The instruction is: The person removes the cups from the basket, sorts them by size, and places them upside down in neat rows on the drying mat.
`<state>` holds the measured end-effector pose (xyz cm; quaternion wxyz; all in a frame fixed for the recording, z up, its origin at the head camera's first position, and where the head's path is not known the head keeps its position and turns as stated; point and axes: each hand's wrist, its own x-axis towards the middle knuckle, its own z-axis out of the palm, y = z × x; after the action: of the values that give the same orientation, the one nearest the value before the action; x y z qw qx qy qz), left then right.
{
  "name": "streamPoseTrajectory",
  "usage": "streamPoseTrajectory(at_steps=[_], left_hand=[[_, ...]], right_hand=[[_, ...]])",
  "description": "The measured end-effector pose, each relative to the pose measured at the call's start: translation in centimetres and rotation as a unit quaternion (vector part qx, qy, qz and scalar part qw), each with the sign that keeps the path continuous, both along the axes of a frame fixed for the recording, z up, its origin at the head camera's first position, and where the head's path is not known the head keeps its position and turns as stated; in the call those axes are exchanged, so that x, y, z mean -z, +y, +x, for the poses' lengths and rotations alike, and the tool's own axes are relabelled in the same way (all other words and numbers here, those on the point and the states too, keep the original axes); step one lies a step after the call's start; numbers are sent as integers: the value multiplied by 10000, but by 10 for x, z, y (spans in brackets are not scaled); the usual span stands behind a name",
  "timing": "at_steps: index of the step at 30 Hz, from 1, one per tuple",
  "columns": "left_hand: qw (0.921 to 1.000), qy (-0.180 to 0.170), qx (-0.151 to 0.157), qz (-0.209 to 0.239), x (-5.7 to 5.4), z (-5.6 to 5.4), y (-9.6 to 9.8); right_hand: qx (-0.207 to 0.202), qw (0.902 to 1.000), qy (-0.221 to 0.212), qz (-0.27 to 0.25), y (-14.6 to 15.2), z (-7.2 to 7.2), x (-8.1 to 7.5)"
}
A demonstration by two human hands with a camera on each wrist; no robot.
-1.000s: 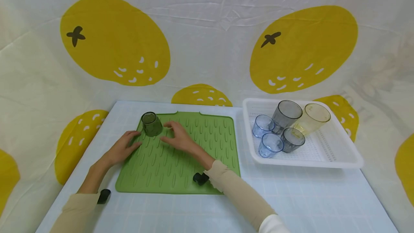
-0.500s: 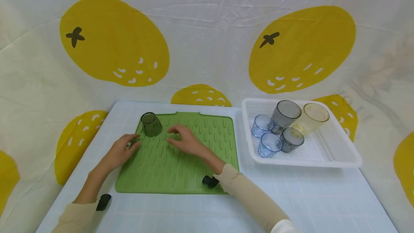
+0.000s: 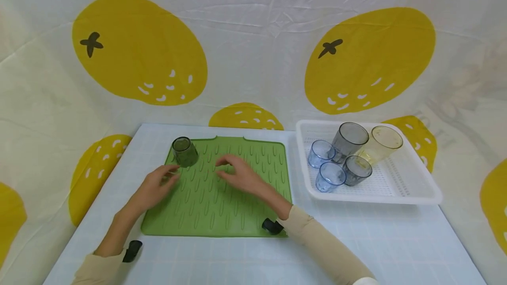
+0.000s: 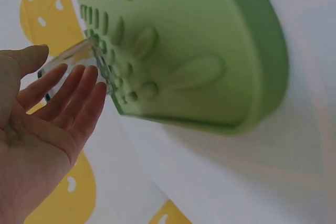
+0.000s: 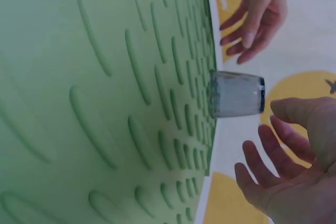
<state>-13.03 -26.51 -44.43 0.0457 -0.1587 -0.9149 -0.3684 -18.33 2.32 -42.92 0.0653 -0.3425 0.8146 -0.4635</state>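
A dark grey glass (image 3: 185, 152) stands upside down on the back left corner of a green drying mat (image 3: 233, 214). Just in front of the glass is my left hand (image 3: 156, 188), its fingers loosely bent and holding nothing. To the right of the glass, over the mat, my right hand (image 3: 239, 174) hovers with thumb and fingers apart and nothing between them. The right wrist view shows the glass (image 5: 237, 94) beyond the right fingers, apart from them. In the left wrist view the fingers partly cover the glass (image 4: 79, 56).
At the right a white plastic basket (image 3: 400, 195) holds two blue glasses (image 3: 330, 177), two grey glasses (image 3: 358, 170) and a yellow glass (image 3: 382, 144). A pale checked cloth (image 3: 222, 261) covers the table. Behind it hangs a curtain (image 3: 253, 56) with yellow fruit prints.
My right hand has drawn away from the glass, to the right and slightly toward me. The left hand has shifted a little right and nearer. The glass stays put.
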Motion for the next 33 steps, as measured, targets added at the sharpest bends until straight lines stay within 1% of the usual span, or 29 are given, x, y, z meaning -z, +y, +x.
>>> streamPoseTrajectory(at_steps=[4, 9, 13, 16, 18, 23, 29, 33], left_hand=[[10000, -44, 4, 21, -3, 1, 8], [10000, 21, 47, 53, -8, 2, 21], [9998, 71, 132, 133, -12, 2, 33], [9996, 158, 179, 159, -14, 2, 42], [9993, 276, 210, 167, -14, 2, 48], [9980, 518, 289, 202, -16, 2, 64], [9965, 607, 403, 402, -20, 1, 83], [9956, 625, 461, 526, -22, -1, 94]], right_hand=[[64, 10000, -52, -8, 10, 4, -4], [107, 9999, 92, -58, 24, 9, -8], [234, 9995, 209, -99, 35, 13, -11], [286, 9989, 344, -129, 42, 16, -13], [299, 9986, 411, -168, 47, 17, -13], [352, 9979, 486, -232, 57, 23, -17], [537, 9963, 623, -229, 71, 28, -23], [657, 9943, 805, -256, 82, 30, -26]])
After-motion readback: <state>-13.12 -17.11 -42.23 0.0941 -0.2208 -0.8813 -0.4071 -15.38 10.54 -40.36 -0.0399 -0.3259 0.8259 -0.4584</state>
